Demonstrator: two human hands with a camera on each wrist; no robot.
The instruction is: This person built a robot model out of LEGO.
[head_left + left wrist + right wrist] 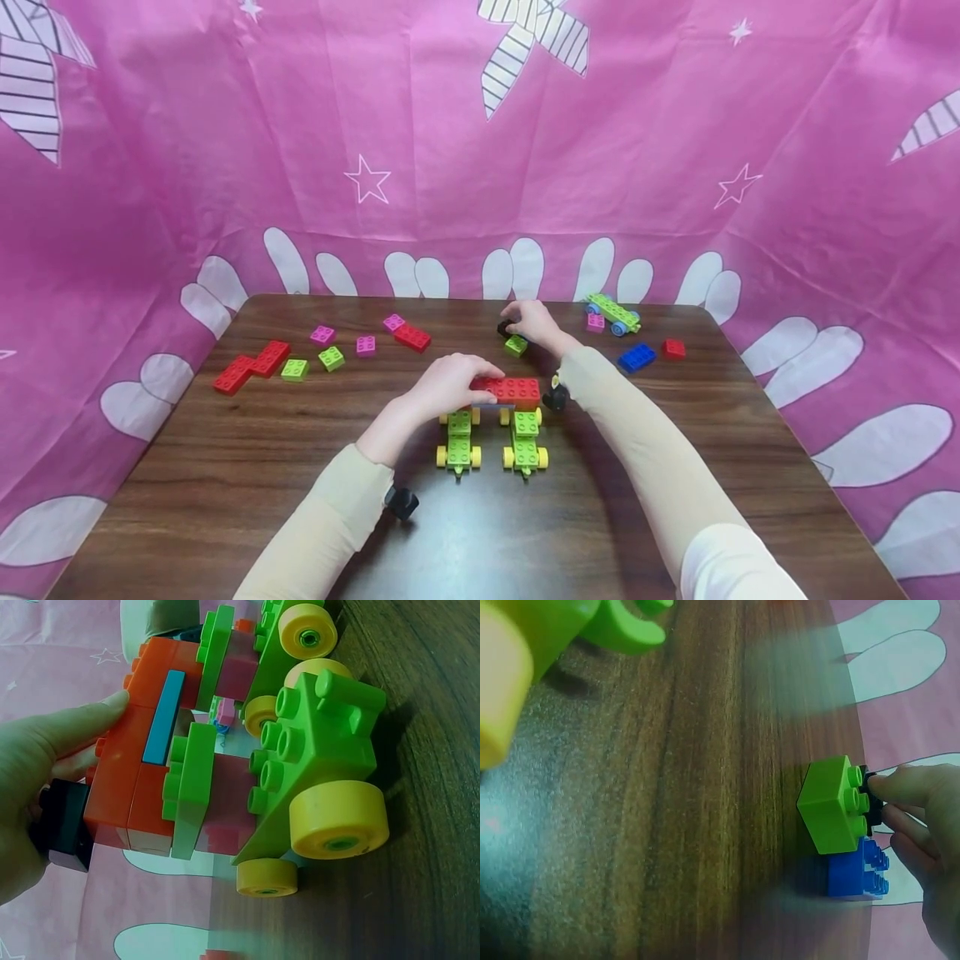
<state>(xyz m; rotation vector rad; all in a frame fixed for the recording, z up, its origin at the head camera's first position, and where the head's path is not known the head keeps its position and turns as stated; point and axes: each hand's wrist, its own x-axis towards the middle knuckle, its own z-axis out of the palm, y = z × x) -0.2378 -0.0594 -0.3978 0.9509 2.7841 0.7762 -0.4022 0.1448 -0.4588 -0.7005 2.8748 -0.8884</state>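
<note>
My left hand [450, 385] grips a red brick [517, 390] that lies across two lime-green wheeled bases [459, 450] with yellow wheels. In the left wrist view, pink bricks [226, 796] and thin green plates separate the red bricks [116, 776] from the bases, and a blue strip [163, 716] shows on the red. A black brick [67, 825] is close to the left palm. Farther back, my right hand [531, 323] pinches a small black brick [872, 799] at the studs of a lime-green brick [829, 810]. A blue brick [846, 874] appears beside the green one.
At the back right are a green base with blue wheels [615, 313], a pink brick [596, 323], a blue brick [637, 357] and a red brick [673, 348]. Several red, green and pink bricks lie at the left. A pink curtain [435, 150] hangs behind the table.
</note>
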